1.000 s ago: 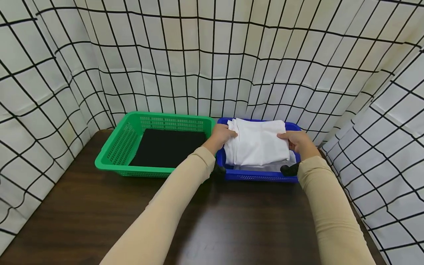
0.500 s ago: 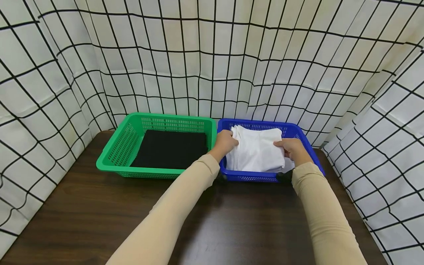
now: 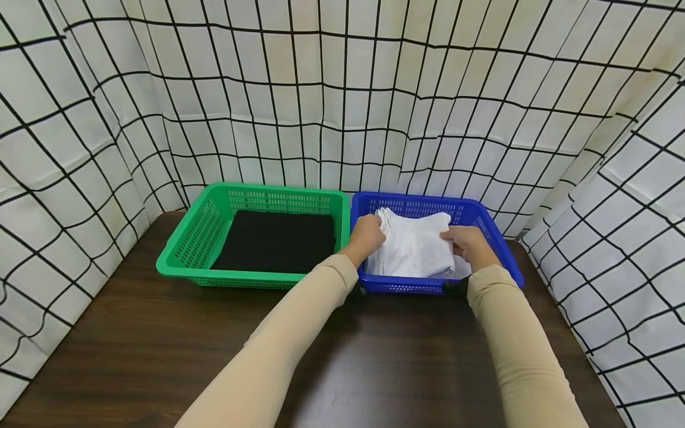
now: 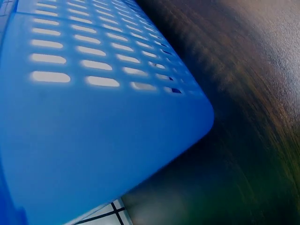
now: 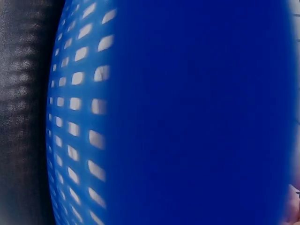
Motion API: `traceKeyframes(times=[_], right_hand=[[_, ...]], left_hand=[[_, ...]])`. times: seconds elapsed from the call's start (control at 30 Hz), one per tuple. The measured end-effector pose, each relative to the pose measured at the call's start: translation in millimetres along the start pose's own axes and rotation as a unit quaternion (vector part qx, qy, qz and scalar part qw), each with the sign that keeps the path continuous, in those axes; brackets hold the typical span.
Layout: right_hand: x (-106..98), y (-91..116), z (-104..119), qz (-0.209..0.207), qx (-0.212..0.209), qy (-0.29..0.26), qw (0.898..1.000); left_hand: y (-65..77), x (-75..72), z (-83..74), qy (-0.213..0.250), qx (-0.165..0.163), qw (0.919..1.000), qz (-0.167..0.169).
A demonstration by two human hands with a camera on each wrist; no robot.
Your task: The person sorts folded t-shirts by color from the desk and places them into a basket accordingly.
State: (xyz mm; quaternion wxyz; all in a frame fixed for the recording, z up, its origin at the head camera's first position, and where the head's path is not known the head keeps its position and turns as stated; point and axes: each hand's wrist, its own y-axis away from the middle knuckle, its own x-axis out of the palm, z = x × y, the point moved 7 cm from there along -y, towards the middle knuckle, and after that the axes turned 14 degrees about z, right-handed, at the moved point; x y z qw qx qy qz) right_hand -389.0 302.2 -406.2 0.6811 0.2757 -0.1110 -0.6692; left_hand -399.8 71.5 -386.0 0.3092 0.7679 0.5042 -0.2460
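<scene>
A white folded cloth (image 3: 414, 246) lies low inside the blue basket (image 3: 423, 205) in the head view. My left hand (image 3: 367, 236) grips its left edge, thumb bent over the layered folds. At the right edge, my right hand (image 3: 471, 241) pinches the same cloth, its other fingers partly hidden behind it. More white fabric (image 3: 461, 268) shows under the cloth at the lower right. The blue basket's slotted wall (image 4: 93, 126) fills much of the left wrist view. In the right wrist view the basket's rim (image 5: 201, 112) hides nearly all of the hand.
A green basket (image 3: 176, 264) stands left of the blue one, holding a flat black folded cloth (image 3: 278, 241). Both baskets rest on a dark wooden table (image 3: 134, 351). A white curtain (image 3: 299, 101) with a black grid surrounds the table's back and sides.
Both hands have lowered the white cloth from above the blue basket down into it. The basket's back rim, earlier partly covered, now shows. In the last half second the cloth shifted slightly left.
</scene>
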Motion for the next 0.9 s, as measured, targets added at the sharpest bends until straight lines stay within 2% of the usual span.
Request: traceKeyframes(times=[0.13, 0.37, 0.47, 0.57, 0.7, 0.77, 0.83, 0.9], right_hand=[[1, 0, 0, 0.011, -0.010, -0.006, 1.000], [-3, -3, -5, 0.030, -0.009, -0.009, 0.999], [-8, -3, -10, 0.041, -0.013, -0.038, 0.998], [-16, -1, -16, 0.059, -0.015, -0.078, 0.995], [-27, 6, -23, 0.090, -0.018, -0.132, 0.987], [-33, 11, -26, 0.103, -0.019, -0.159, 0.982], [-40, 15, -29, 0.116, -0.019, -0.191, 0.974], [-45, 19, -31, 0.135, -0.021, -0.220, 0.966]], left_hand=[[1.0, -1.2, 0.5, 0.009, 0.001, 0.9999, -0.008], [9.4, -7.8, -2.3, -0.055, 0.008, 0.9968, -0.058], [10.8, -10.1, -2.3, -0.069, 0.014, 0.9953, -0.066], [13.7, -16.5, -0.9, -0.064, 0.023, 0.9943, -0.082], [21.2, -28.8, 8.5, 0.014, 0.027, 0.9959, -0.085], [24.5, -33.3, 17.0, 0.089, 0.025, 0.9930, -0.073], [26.8, -36.7, 27.3, 0.173, 0.024, 0.9827, -0.061], [30.3, -41.2, 39.1, 0.257, 0.024, 0.9645, -0.057]])
